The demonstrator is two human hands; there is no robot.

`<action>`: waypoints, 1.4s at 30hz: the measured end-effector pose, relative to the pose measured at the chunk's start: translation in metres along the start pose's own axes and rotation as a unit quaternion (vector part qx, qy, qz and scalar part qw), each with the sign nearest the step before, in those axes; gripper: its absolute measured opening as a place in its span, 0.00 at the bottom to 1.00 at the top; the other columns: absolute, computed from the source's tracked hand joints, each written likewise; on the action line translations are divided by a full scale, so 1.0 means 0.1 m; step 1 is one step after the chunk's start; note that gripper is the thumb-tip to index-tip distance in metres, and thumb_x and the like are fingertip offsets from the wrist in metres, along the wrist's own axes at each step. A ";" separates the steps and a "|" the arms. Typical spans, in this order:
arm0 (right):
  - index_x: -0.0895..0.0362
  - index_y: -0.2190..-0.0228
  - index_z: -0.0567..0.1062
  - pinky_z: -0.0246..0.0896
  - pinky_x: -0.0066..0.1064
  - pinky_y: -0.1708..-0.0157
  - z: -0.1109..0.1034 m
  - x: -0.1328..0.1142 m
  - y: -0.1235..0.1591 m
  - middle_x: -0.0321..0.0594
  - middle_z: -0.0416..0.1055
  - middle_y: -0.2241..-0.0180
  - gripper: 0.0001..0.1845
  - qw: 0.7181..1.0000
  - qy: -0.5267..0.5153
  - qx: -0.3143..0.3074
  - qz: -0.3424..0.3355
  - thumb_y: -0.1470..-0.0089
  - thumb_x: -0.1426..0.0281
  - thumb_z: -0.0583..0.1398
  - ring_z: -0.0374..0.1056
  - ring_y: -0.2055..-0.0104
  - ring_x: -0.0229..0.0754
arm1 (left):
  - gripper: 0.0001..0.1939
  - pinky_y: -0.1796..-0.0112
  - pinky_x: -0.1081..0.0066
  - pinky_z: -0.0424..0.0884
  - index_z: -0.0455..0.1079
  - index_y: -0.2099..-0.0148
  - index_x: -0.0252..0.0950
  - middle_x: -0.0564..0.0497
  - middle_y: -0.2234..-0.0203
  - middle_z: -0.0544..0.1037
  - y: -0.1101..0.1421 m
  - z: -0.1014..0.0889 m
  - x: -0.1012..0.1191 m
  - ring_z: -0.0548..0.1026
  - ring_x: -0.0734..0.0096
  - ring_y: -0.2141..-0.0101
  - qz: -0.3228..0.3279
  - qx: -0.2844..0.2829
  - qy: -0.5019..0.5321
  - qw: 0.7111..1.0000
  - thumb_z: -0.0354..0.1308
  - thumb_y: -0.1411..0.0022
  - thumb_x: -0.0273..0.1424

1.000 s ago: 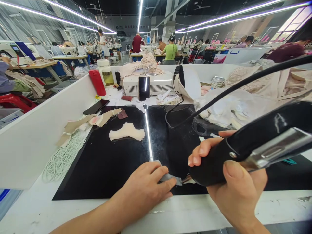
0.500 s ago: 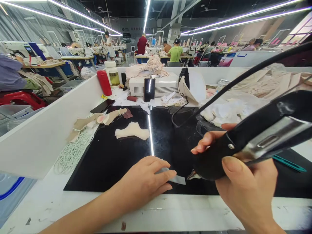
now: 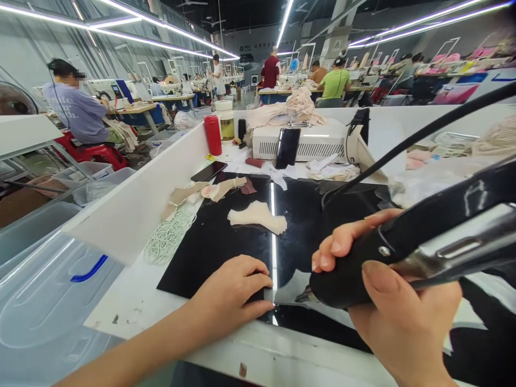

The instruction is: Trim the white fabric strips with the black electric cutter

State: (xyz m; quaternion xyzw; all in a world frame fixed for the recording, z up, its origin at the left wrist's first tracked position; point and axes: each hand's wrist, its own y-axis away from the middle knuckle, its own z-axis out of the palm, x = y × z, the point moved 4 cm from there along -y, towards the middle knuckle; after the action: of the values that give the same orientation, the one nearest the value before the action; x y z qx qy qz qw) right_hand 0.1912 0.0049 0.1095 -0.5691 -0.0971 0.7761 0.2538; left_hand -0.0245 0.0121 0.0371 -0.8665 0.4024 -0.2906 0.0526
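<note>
My right hand is closed around a black handheld tool with a metal lever and a thick black cord. The tool's pointed metal tip is low over a thin grey sheet piece on a glossy black mat; whether it touches cannot be told. Curled at the left end of that piece is my left hand, thumb and fingers holding it at the edge. Part of the sheet is hidden under the tool and my right hand. Beyond my hands, a stack of cream fabric cutouts lies on the mat.
Pale green cord loops and beige scraps lie left. A phone, red bottle, jar and white machine stand behind. A white side wall borders the table. Co-workers sit at sewing machines beyond.
The view has swung left, so the table appears shifted right. The tool's tip is now over the grey sheet, closer to my left hand, whose fingers have curled in more.
</note>
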 end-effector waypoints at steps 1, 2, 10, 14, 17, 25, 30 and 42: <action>0.47 0.55 0.79 0.77 0.36 0.70 0.02 0.01 0.00 0.31 0.77 0.70 0.24 1.000 -0.001 0.001 0.000 0.45 0.55 0.81 0.75 0.72 0.42 | 0.08 0.42 0.59 0.81 0.82 0.48 0.37 0.46 0.47 0.85 0.00 0.02 0.00 0.84 0.60 0.48 -0.003 0.006 0.007 1.000 0.74 0.26 0.32; 0.47 0.55 0.79 0.77 0.36 0.71 0.05 0.03 0.01 0.31 0.77 0.70 0.24 1.000 -0.003 0.001 -0.001 0.45 0.55 0.81 0.74 0.72 0.42 | 0.07 0.42 0.60 0.81 0.82 0.50 0.38 0.47 0.48 0.85 0.00 0.03 0.01 0.84 0.60 0.48 -0.004 0.012 0.014 1.000 0.74 0.27 0.31; 0.46 0.54 0.78 0.77 0.35 0.71 0.22 0.13 0.03 0.30 0.77 0.69 0.21 0.999 -0.015 -0.027 -0.008 0.41 0.57 0.79 0.75 0.72 0.41 | 0.10 0.40 0.58 0.80 0.81 0.48 0.38 0.46 0.44 0.85 0.04 0.06 -0.03 0.84 0.58 0.45 -0.030 0.023 0.040 0.998 0.76 0.29 0.31; 0.46 0.53 0.77 0.77 0.35 0.71 0.22 0.13 0.03 0.30 0.77 0.68 0.22 0.999 -0.020 -0.023 -0.010 0.41 0.57 0.79 0.75 0.72 0.41 | 0.05 0.41 0.60 0.80 0.81 0.54 0.38 0.47 0.46 0.85 0.03 0.07 0.01 0.84 0.60 0.46 -0.033 0.032 0.049 0.998 0.75 0.27 0.29; 0.46 0.53 0.77 0.77 0.35 0.72 0.21 0.14 0.04 0.30 0.77 0.68 0.23 1.000 -0.020 -0.016 -0.004 0.42 0.57 0.80 0.75 0.72 0.42 | 0.04 0.41 0.62 0.80 0.81 0.56 0.38 0.47 0.48 0.85 0.02 0.08 0.02 0.84 0.61 0.47 -0.024 0.038 0.051 0.998 0.73 0.26 0.29; 0.47 0.53 0.77 0.80 0.35 0.71 0.26 0.16 0.09 0.31 0.77 0.68 0.22 0.999 -0.037 -0.030 -0.006 0.41 0.58 0.79 0.76 0.73 0.42 | 0.05 0.39 0.61 0.80 0.82 0.55 0.38 0.47 0.49 0.86 0.04 0.07 0.06 0.84 0.63 0.46 0.013 0.035 0.011 0.999 0.69 0.22 0.30; 0.47 0.53 0.77 0.80 0.35 0.70 0.28 0.17 0.11 0.31 0.77 0.69 0.22 0.999 -0.036 -0.025 -0.006 0.41 0.58 0.79 0.76 0.73 0.42 | 0.05 0.34 0.58 0.79 0.83 0.51 0.38 0.46 0.48 0.87 0.11 0.03 0.10 0.85 0.63 0.46 0.028 0.030 -0.023 0.999 0.66 0.19 0.32; 0.47 0.53 0.78 0.79 0.38 0.71 0.28 0.17 0.12 0.30 0.76 0.70 0.23 0.999 -0.035 -0.013 -0.001 0.43 0.57 0.80 0.74 0.73 0.43 | 0.09 0.31 0.54 0.77 0.84 0.42 0.41 0.45 0.45 0.87 0.38 0.02 0.10 0.85 0.62 0.42 0.061 0.054 -0.086 0.993 0.64 0.18 0.32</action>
State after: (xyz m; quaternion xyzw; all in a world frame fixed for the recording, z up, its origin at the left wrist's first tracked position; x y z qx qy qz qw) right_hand 0.1581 0.0068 0.0994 -0.5449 -0.1160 0.7940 0.2435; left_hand -0.0438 -0.0209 0.0277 -0.8581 0.4322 -0.2323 0.1513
